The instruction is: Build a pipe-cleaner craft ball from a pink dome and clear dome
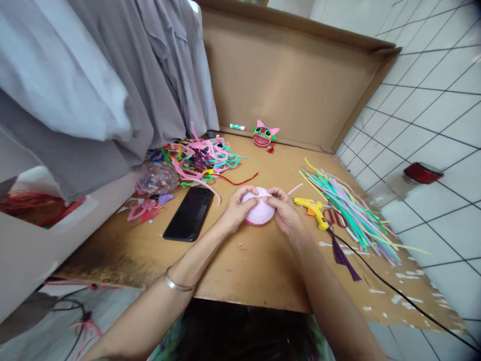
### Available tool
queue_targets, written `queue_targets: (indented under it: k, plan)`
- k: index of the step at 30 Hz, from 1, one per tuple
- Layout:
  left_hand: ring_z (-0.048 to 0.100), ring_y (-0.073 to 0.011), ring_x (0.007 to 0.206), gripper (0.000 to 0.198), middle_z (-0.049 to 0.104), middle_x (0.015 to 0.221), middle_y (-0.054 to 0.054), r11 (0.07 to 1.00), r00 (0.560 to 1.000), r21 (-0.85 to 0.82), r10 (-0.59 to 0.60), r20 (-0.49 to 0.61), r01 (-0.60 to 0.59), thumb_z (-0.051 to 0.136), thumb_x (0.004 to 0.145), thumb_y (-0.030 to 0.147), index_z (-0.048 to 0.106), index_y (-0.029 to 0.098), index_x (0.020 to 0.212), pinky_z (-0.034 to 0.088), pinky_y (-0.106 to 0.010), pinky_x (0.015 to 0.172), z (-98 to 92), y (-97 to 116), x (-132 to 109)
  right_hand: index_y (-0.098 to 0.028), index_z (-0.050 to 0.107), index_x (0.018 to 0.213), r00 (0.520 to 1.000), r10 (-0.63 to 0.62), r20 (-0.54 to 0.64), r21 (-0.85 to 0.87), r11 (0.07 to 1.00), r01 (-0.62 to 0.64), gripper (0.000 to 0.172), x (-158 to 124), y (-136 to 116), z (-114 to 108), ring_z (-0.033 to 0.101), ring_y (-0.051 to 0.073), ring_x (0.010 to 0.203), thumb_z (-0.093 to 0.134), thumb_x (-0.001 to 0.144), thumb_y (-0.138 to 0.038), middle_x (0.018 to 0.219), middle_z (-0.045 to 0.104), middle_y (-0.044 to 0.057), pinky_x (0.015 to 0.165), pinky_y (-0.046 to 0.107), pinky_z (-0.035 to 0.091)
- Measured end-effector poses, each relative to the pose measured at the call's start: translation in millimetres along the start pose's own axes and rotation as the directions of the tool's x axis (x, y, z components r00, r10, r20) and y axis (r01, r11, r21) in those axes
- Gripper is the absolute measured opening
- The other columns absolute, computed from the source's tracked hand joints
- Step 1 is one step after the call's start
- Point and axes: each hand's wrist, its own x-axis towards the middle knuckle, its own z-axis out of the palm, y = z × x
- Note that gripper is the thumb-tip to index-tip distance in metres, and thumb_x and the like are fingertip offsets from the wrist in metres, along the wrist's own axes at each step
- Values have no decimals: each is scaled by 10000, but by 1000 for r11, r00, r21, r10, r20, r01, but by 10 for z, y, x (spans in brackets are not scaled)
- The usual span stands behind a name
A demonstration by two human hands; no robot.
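Both my hands hold a small round pale-pink paper lantern (pixel 258 213) with a darker pink rim, resting on the brown board (pixel 244 260). My left hand (pixel 237 206) curls around its left side, fingers closed on it. My right hand (pixel 284 210) grips the right side, with fingertips pinching at the top centre. A silver bangle (pixel 176 285) sits on my left wrist. A yellow glue gun (pixel 312 209) lies just right of my right hand, its black cord (pixel 394 291) running to the lower right.
A black phone (pixel 189 213) lies left of the lantern. Tangled coloured pipe cleaners (pixel 203 158) are heaped at the back left, straight ones (pixel 349 210) at the right. A purple tassel (pixel 343 258), red scissors (pixel 335 217), a pink cat-face lantern (pixel 264 135), a glue stick (pixel 237 127), grey hanging clothes (pixel 112 85) and a red-lidded jar (pixel 411 178) are around.
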Motion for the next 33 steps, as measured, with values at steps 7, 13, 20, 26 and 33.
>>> queue_targets:
  k: [7,13,20,26,33]
  plan:
    - [514,-120,723,158,572,811,9,999,999,-12,48,8,-48,647,621,243,563,166,730,401,-219,648,-15,-37,15,-212,546,686,1000,-6,-15,21,1000,6,301,-5,3,11,460,104,598,717,439,-189,651,540,-68,574,249,342]
    - [546,-149,797,159,600,881,-15,998,998,-3,56,-1,-56,657,615,257,593,167,730,430,-240,684,-28,-62,29,-215,538,693,1000,6,-2,23,1000,-6,305,2,10,2,476,111,595,717,447,-192,631,546,-70,578,252,359]
    - [574,-176,846,147,631,926,-37,992,996,94,85,-15,-83,635,649,258,638,168,765,463,-275,736,-56,-116,49,-209,546,697,1000,-10,5,18,1000,10,302,28,31,-17,478,102,605,727,455,-189,658,543,-71,579,246,357]
    - [568,-179,849,145,628,916,-36,981,992,151,122,-14,-119,622,665,251,656,175,783,460,-291,760,-69,-149,66,-206,559,713,1000,-12,19,33,999,11,297,18,32,-25,475,100,611,726,469,-192,674,546,-68,588,244,359]
    - [565,-183,857,158,628,916,-42,970,990,200,144,-2,-141,606,695,250,668,180,822,463,-306,784,-82,-167,78,-217,547,702,1000,-2,21,26,1000,2,305,14,8,-14,472,113,622,726,457,-190,659,547,-64,594,251,358]
